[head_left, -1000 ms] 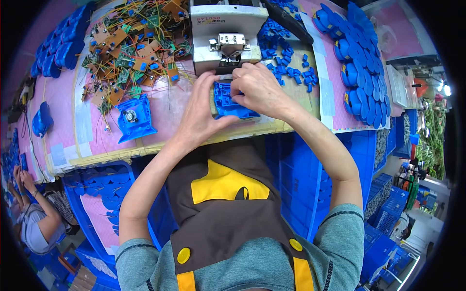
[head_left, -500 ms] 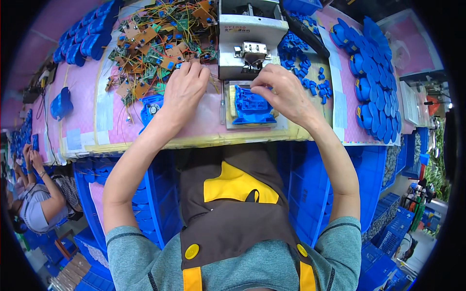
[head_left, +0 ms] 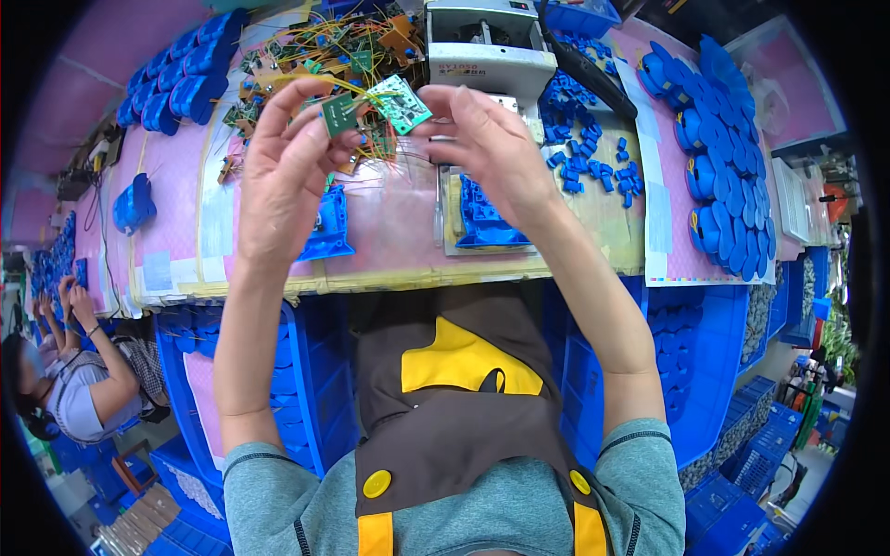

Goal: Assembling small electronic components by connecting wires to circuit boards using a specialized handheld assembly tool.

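Observation:
Raised over the bench, my left hand pinches a small dark-green circuit board between thumb and fingers. Yellow wires trail from it toward a lighter green circuit board dotted with components. My right hand has its fingertips at the right edge of that lighter board and appears to grip it there. Below my right hand, a blue plastic housing sits in a fixture, partly covered by the hand. A second blue housing lies beside my left wrist, partly hidden.
A heap of wired circuit boards spreads behind my hands. A grey-white machine stands behind the fixture, with loose small blue parts to its right. Blue housings line the right side, more the far left. A co-worker sits left.
Both hands have risen; my left hand has come up from the heap with the wired circuit boards. My right hand has left the fixture's housing and reached the lighter board. The view has shifted slightly.

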Available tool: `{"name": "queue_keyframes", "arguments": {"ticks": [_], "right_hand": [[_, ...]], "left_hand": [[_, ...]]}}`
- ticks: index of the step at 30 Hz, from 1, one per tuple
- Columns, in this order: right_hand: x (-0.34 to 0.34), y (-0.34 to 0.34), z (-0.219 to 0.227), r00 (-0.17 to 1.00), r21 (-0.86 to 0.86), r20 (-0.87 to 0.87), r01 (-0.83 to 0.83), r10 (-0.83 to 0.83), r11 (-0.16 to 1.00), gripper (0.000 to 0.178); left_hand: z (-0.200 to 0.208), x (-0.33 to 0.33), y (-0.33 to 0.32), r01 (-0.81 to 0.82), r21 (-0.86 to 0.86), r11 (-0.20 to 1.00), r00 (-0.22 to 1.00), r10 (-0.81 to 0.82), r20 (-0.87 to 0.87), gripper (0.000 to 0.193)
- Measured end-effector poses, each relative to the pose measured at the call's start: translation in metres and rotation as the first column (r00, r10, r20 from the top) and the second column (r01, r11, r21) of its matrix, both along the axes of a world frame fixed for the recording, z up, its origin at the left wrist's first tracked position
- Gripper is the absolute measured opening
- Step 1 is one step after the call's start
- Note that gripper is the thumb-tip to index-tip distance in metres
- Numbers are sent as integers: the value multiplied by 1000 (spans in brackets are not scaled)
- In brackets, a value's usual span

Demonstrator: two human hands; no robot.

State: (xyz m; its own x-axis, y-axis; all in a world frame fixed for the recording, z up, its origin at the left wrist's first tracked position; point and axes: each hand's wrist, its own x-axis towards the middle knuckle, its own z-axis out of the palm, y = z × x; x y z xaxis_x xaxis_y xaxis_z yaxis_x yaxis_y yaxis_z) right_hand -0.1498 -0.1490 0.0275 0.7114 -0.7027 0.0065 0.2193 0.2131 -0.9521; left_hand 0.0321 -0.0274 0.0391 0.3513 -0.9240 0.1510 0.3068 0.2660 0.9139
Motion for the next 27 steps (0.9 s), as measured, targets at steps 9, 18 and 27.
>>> {"name": "queue_keyframes", "arguments": {"ticks": [9, 18, 27], "right_hand": [[24, 15, -9, 958, 436, 274, -44, -86, 899, 14], [18, 21, -16, 990, 269, 78, 91, -116, 959, 18], [-5, 38, -16, 996, -127, -49, 71, -78, 989, 8]], "left_hand": [[-21, -21, 11, 110, -28, 994, 947, -114, -301, 31], [-8, -30, 16, -171, -111, 979, 656, 197, 729, 25], [-2, -12, -16, -194, 151, 969, 898, 113, 426, 21]]}}
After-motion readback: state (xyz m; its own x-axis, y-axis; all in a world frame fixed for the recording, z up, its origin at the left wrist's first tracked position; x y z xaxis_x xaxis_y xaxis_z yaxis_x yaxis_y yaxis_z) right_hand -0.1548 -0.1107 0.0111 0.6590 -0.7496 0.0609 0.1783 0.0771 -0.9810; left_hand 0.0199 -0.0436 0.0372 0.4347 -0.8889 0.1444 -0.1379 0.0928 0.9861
